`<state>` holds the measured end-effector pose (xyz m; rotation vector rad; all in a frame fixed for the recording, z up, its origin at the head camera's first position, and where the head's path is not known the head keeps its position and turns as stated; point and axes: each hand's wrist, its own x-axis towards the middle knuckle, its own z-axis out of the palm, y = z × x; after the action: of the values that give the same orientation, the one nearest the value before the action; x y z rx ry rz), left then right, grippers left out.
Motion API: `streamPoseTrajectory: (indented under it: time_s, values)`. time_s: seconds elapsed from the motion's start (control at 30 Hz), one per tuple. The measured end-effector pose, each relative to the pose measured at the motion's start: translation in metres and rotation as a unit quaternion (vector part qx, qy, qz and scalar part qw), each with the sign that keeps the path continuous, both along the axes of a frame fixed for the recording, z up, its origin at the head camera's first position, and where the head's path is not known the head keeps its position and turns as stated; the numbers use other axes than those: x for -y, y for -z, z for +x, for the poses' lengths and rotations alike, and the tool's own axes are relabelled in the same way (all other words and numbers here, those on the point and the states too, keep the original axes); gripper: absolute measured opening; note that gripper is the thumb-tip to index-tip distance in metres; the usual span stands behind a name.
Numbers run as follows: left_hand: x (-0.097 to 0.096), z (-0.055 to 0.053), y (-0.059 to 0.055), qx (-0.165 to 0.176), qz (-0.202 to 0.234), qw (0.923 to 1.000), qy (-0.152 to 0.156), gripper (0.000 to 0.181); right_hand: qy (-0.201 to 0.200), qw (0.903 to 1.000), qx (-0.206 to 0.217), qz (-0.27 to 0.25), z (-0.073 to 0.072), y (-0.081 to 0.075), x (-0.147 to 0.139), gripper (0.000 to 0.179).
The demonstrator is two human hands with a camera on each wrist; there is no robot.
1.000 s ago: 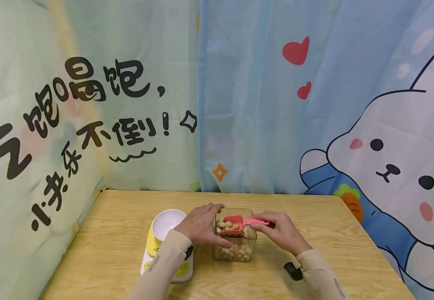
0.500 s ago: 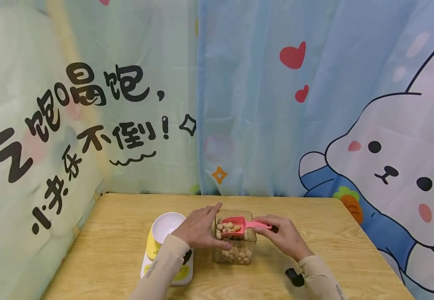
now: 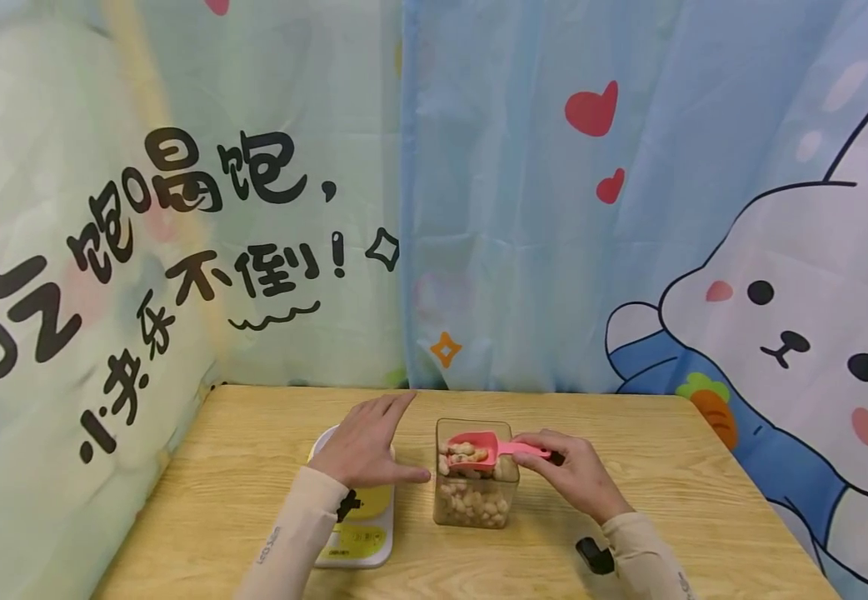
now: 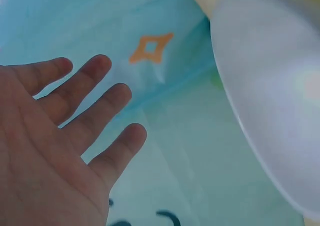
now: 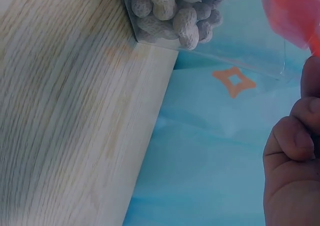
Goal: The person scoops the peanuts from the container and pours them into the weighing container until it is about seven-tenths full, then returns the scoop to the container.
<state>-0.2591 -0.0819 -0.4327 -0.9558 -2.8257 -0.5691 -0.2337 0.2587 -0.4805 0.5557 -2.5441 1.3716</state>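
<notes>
My right hand (image 3: 572,473) pinches the handle of a pink scoop (image 3: 520,449), whose bowl holds several unshelled peanuts. The scoop is at the top of a clear square container (image 3: 473,427), with more peanuts (image 3: 473,505) in its lower part. In the right wrist view, the container's corner and the red-pink scoop (image 5: 292,15) show at the top. My left hand (image 3: 359,446) has its fingers spread and thumb out, holding nothing, left of the container. Below it stands a white and yellow kitchen scale (image 3: 362,542). The white bowl (image 4: 272,100) is mostly hidden behind that hand in the head view.
All of this stands on a wooden table (image 3: 254,417). A printed curtain (image 3: 516,250) hangs behind the far edge and along the left side. A small black object (image 3: 595,556) is by the right wrist.
My left hand has come away from the container and moved left over the scale and bowl. My right hand still holds the loaded scoop at the container's top.
</notes>
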Motion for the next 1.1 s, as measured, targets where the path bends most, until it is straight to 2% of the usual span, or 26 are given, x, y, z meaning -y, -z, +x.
streamPoseTrajectory:
  time_s: [0.1, 0.2, 0.4, 0.53, 0.87, 1.1]
  values:
    - [0.016, -0.001, -0.001, -0.008, 0.013, 0.9998, -0.012, 0.108, -0.004, 0.9999, 0.0, -0.009, -0.001, 0.002, 0.002, 0.026]
    - [0.031, -0.002, 0.002, -0.004, 0.023, 0.9992, -0.032, 0.109, -0.005, 0.9999, 0.0, -0.015, 0.0, 0.004, 0.001, 0.026]
    - [0.06, -0.002, 0.016, 0.028, 0.034, 0.9948, -0.092, 0.116, -0.001, 0.9998, -0.003, -0.018, 0.0, 0.007, 0.001, 0.026]
    - [0.072, 0.001, 0.025, 0.053, 0.048, 0.9904, -0.119, 0.122, -0.004, 0.9996, -0.009, -0.028, -0.001, 0.009, 0.001, 0.026]
    - [0.077, 0.005, 0.041, 0.097, 0.09, 0.981, -0.142, 0.124, 0.009, 0.9985, 0.016, -0.051, 0.003, 0.012, -0.004, 0.029]
    - [0.078, 0.005, 0.056, 0.11, 0.109, 0.9766, -0.149, 0.126, 0.013, 0.9982, 0.019, -0.056, 0.005, 0.017, -0.006, 0.028]
